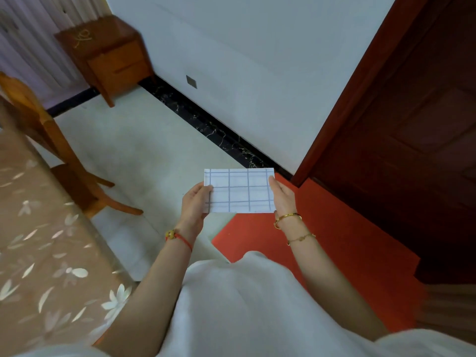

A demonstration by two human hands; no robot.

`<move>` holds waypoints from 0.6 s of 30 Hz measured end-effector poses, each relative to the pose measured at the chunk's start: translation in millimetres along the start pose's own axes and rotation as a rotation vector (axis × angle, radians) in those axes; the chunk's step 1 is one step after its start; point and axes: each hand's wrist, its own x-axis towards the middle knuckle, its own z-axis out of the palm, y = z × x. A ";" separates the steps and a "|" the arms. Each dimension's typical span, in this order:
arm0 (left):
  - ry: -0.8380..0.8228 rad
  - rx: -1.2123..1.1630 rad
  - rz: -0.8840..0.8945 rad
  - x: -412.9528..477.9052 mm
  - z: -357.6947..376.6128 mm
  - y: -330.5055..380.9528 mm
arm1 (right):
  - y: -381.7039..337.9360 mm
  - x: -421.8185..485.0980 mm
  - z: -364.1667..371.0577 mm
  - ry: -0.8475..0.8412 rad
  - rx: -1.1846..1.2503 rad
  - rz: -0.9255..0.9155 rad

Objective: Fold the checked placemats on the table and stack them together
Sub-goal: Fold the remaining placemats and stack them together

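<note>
A white placemat with blue check lines (239,190) is folded into a small rectangle and held flat in the air over the floor, in front of my body. My left hand (194,202) grips its left edge, thumb on top. Its right edge is pinched by my right hand (282,195), thumb on the upper corner. The table (38,253), covered with a brown flowered cloth, lies to my left, apart from the placemat. No other placemat shows in this view.
A wooden chair (51,140) stands by the table's far side. A small wooden nightstand (108,55) sits in the corner. A dark red door (412,124) is at the right, with a red mat (334,240) on the pale tiled floor.
</note>
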 end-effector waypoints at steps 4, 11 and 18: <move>0.027 -0.018 -0.020 24.5 8.4 11.4 | -13.5 26.6 9.4 -0.019 0.012 0.016; 0.115 -0.083 -0.021 75.7 26.4 34.7 | -39.8 99.3 30.1 -0.088 -0.042 0.050; 0.231 -0.216 0.036 141.1 62.2 65.7 | -94.7 196.5 55.4 -0.235 -0.176 0.017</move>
